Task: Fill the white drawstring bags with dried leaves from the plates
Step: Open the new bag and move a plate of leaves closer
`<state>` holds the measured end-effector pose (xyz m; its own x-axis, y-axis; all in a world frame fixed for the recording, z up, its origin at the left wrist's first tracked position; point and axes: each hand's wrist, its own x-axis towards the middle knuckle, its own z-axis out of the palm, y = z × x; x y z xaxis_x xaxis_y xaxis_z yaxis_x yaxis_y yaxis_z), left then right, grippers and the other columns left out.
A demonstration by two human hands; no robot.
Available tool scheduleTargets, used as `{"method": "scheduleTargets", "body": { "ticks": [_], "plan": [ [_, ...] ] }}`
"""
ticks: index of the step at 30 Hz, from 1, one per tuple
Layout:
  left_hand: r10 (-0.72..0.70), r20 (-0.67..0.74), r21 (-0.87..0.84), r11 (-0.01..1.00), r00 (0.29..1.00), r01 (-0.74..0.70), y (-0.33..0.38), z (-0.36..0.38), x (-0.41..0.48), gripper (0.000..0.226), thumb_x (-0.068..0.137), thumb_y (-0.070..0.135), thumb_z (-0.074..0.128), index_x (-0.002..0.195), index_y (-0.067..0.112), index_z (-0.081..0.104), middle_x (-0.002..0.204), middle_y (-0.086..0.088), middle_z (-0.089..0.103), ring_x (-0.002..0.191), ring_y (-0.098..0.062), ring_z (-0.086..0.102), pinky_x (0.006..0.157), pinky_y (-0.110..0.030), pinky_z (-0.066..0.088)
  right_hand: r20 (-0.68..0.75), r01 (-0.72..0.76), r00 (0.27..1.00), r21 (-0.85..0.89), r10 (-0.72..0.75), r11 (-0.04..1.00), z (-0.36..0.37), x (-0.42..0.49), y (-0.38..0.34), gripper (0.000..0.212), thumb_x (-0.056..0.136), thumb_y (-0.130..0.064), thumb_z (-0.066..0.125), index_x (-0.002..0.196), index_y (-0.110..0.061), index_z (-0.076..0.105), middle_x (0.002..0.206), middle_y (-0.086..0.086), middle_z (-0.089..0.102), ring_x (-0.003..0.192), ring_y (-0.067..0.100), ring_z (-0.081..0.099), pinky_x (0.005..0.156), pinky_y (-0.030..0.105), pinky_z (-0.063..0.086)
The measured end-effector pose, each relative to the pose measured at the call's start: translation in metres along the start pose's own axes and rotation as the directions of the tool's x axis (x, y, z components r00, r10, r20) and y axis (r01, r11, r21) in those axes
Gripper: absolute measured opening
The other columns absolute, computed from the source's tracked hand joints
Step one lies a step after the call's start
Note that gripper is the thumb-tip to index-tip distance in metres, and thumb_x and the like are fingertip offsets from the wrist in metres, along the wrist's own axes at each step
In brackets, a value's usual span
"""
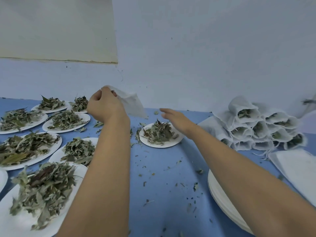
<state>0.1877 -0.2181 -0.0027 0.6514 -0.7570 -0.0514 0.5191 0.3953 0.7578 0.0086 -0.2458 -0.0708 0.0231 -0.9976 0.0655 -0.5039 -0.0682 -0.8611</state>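
Nearest at left, a near plate (10,226) carried leaves (44,187). At right lay a plate stack (220,199) and flat bags (297,168), all on the blue table (162,199). Further plates (85,118) of leaves occupied the left side. At mid-table, a centre plate (164,145) held a heap (158,132). The right hand (176,119) hovered over its far right edge, fingers straight and apart, holding nothing. The left hand (104,105) was raised higher, fingers curled, pinching the mouth of a white bag (133,105) held clear of the table. Filled bags (256,127) were piled far right near the wall (205,57).
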Motion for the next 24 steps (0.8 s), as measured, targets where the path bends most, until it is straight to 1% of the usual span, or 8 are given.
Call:
{"method": "scheduleTargets", "body": {
  "ticks": [3, 5, 7, 9, 11, 17, 21, 24],
  "plan": [
    [-0.003, 0.000, 0.004, 1.000, 1.000, 0.003, -0.002, -0.003, -0.001, 0.020, 0.090, 0.003, 0.056, 0.071, 0.009, 0.057, 0.062, 0.000, 0.057, 0.052, -0.009, 0.051, 0.050, -0.017, 0.042, -0.313, -0.025, 0.949, 0.029, 0.033, 0.999, -0.016, -0.003, 0.002, 0.033, 0.098, -0.021, 0.044, 0.128, -0.018, 0.057, 0.134, 0.001, 0.053, 0.124, 0.019, 0.045, 0.095, 0.023, 0.032],
    [-0.013, -0.009, 0.004, 1.000, 1.000, 0.013, -0.004, -0.005, -0.002, 0.024, 0.090, 0.002, 0.055, 0.067, 0.012, 0.056, 0.061, 0.000, 0.056, 0.051, -0.008, 0.051, 0.049, -0.016, 0.041, -0.470, -0.207, 0.871, -0.082, 0.146, 0.975, -0.026, -0.007, 0.009, 0.018, 0.092, -0.013, 0.044, 0.096, -0.008, 0.061, 0.098, 0.008, 0.062, 0.093, 0.025, 0.053, 0.071, 0.024, 0.041],
    [-0.031, -0.014, -0.004, 1.000, 0.999, 0.031, -0.007, -0.008, -0.005, 0.025, 0.089, 0.001, 0.055, 0.067, 0.011, 0.055, 0.061, 0.000, 0.056, 0.051, -0.008, 0.050, 0.048, -0.015, 0.040, -0.421, -0.385, 0.864, -0.199, 0.276, 0.901, -0.030, -0.015, 0.012, 0.021, 0.089, -0.011, 0.046, 0.069, -0.009, 0.043, 0.069, 0.006, 0.049, 0.073, 0.027, 0.050, 0.054, 0.025, 0.038],
    [-0.044, -0.027, -0.001, 0.999, 0.999, 0.044, -0.010, -0.009, -0.007, 0.026, 0.090, 0.001, 0.055, 0.065, 0.012, 0.054, 0.062, 0.001, 0.056, 0.051, -0.007, 0.051, 0.048, -0.015, 0.040, -0.291, -0.477, 0.856, -0.124, 0.427, 0.870, -0.027, -0.018, 0.014, 0.024, 0.092, -0.012, 0.049, 0.070, -0.009, 0.038, 0.073, 0.011, 0.052, 0.076, 0.031, 0.058, 0.065, 0.031, 0.049],
    [-0.053, -0.034, -0.004, 0.999, 0.998, 0.053, -0.012, -0.010, -0.009, 0.026, 0.090, 0.001, 0.055, 0.067, 0.013, 0.054, 0.063, 0.001, 0.056, 0.051, -0.007, 0.051, 0.047, -0.015, 0.040, -0.197, -0.524, 0.827, 0.072, 0.527, 0.849, -0.022, -0.019, 0.015, 0.021, 0.092, -0.010, 0.054, 0.078, -0.008, 0.039, 0.082, 0.014, 0.054, 0.068, 0.029, 0.060, 0.066, 0.035, 0.053],
    [-0.056, -0.032, -0.002, 0.998, 0.998, 0.056, -0.014, -0.010, -0.011, 0.026, 0.089, 0.000, 0.056, 0.067, 0.012, 0.055, 0.061, 0.000, 0.055, 0.049, -0.008, 0.048, 0.046, -0.015, 0.038, 0.012, -0.625, 0.760, 0.291, 0.650, 0.725, -0.016, -0.017, 0.023, 0.017, 0.092, 0.000, 0.057, 0.078, -0.002, 0.047, 0.072, 0.009, 0.053, 0.058, 0.017, 0.053, 0.047, 0.019, 0.047],
    [-0.059, -0.034, 0.008, 0.998, 0.998, 0.059, -0.011, -0.014, -0.012, 0.016, 0.089, 0.001, 0.055, 0.075, 0.007, 0.059, 0.062, 0.000, 0.055, 0.049, -0.008, 0.047, 0.045, -0.016, 0.037, 0.063, -0.622, 0.758, 0.372, 0.650, 0.689, -0.020, -0.022, 0.026, 0.010, 0.093, 0.003, 0.052, 0.085, -0.001, 0.050, 0.074, 0.007, 0.053, 0.063, 0.015, 0.051, 0.043, 0.015, 0.044],
    [-0.065, -0.014, -0.017, 0.998, 0.998, 0.065, -0.004, -0.015, -0.017, 0.021, 0.088, -0.001, 0.055, 0.070, 0.008, 0.056, 0.060, 0.000, 0.054, 0.046, -0.008, 0.046, 0.045, -0.016, 0.036, 0.069, -0.601, 0.771, 0.410, 0.633, 0.686, -0.026, -0.029, 0.027, 0.007, 0.094, 0.005, 0.049, 0.090, 0.000, 0.050, 0.073, 0.007, 0.054, 0.061, 0.015, 0.050, 0.036, 0.013, 0.041]
  ]
}}
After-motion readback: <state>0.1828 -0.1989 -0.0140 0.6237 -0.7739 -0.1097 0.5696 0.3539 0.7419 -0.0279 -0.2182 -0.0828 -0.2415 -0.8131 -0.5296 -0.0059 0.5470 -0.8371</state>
